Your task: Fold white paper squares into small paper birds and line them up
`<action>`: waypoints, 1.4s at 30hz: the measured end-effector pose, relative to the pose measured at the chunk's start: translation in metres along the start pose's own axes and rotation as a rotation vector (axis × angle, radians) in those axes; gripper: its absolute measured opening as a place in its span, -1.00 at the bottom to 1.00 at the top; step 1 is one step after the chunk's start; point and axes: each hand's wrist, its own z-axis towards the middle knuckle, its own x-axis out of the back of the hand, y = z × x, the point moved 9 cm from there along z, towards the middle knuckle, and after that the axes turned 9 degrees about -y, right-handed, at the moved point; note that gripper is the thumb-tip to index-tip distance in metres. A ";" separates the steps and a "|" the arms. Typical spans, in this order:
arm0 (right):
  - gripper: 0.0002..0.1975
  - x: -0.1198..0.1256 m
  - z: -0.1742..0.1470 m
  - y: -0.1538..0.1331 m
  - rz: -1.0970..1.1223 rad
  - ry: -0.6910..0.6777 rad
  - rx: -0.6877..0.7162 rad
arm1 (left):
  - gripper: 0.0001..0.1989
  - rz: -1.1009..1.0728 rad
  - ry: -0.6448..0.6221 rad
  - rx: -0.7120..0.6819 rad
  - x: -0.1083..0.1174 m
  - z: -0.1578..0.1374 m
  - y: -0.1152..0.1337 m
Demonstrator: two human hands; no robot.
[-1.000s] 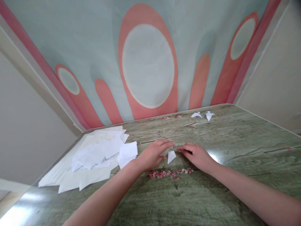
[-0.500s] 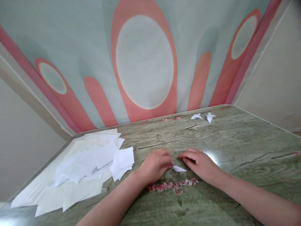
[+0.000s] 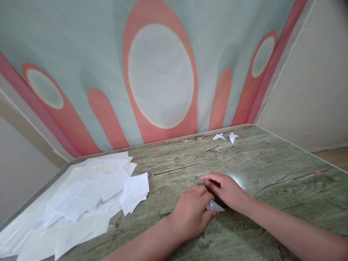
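A small piece of folded white paper [image 3: 216, 206] lies low over the table, its pointed end toward the right. My left hand [image 3: 193, 210] is closed on it, thumb in front and fingers behind, hiding its left part. Just beyond the paper, my right hand [image 3: 224, 188] has its fingers stretched out to the left with the thumb apart. Its fingertips are close to the left hand's knuckles; I see nothing held in it.
Loose white sheets [image 3: 73, 203] spread over the left side of the wood-patterned table [image 3: 174, 163], with a small stack of square papers [image 3: 135, 190] beside them. Two folded paper figures, one on the left [image 3: 219, 136] and one on the right [image 3: 233, 137], stand near the back edge. A patterned backdrop [image 3: 163, 137] rises behind.
My left hand has moved right and toward me, and now covers more of the folded paper. The right hand has kept its outstretched shape. The whole view has shifted slightly.
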 end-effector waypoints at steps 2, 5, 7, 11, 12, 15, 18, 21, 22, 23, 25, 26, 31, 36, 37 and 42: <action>-0.76 -0.001 0.001 -0.004 0.020 -0.023 -0.024 | -0.84 -0.052 0.026 0.013 -0.002 0.002 -0.005; -0.77 -0.003 0.005 -0.012 0.073 -0.073 -0.056 | -0.84 -0.247 0.104 0.047 0.003 0.002 -0.023; -0.74 -0.003 0.010 -0.020 0.130 -0.097 -0.036 | -0.86 -0.466 0.219 0.122 0.012 0.000 -0.045; -0.62 -0.008 0.019 -0.023 0.393 -0.078 -0.052 | -0.74 -1.114 0.340 0.231 0.015 -0.004 -0.087; -0.60 -0.012 0.020 -0.021 0.470 -0.078 -0.062 | -0.71 -1.229 0.361 0.229 0.016 -0.004 -0.092; -0.62 -0.025 0.021 -0.021 0.565 -0.105 -0.026 | -0.66 -1.408 0.386 0.223 0.015 -0.004 -0.096; -0.68 -0.029 0.019 -0.017 0.547 -0.104 -0.007 | -0.65 -1.429 0.374 0.229 0.008 -0.001 -0.091; -0.73 -0.026 0.018 -0.009 0.535 -0.072 -0.031 | -0.65 -1.385 0.352 0.254 0.000 0.001 -0.087; -0.74 -0.025 0.018 -0.008 0.532 -0.069 -0.036 | -0.65 -1.359 0.351 0.264 -0.002 0.001 -0.086; -0.75 -0.025 0.018 -0.008 0.529 -0.072 -0.037 | -0.66 -1.324 0.353 0.275 -0.002 0.001 -0.087; -0.75 -0.025 0.017 -0.010 0.523 -0.085 -0.029 | -0.71 -1.205 0.367 0.295 0.001 -0.001 -0.088; -0.75 -0.026 0.017 -0.012 0.517 -0.089 -0.022 | -0.74 -1.114 0.379 0.304 0.005 -0.002 -0.089; -0.73 -0.026 0.011 -0.020 0.480 -0.074 -0.015 | -0.89 -0.558 0.507 0.295 0.032 -0.012 -0.080; -0.73 -0.030 0.009 -0.022 0.579 -0.105 -0.003 | -0.92 -0.398 0.517 0.286 0.036 -0.014 -0.070; -0.73 -0.031 0.009 -0.021 0.591 -0.109 -0.003 | -0.92 -0.405 0.511 0.291 0.035 -0.013 -0.070; -0.74 -0.032 0.010 -0.020 0.612 -0.121 -0.006 | -0.90 -0.498 0.492 0.329 0.030 -0.012 -0.076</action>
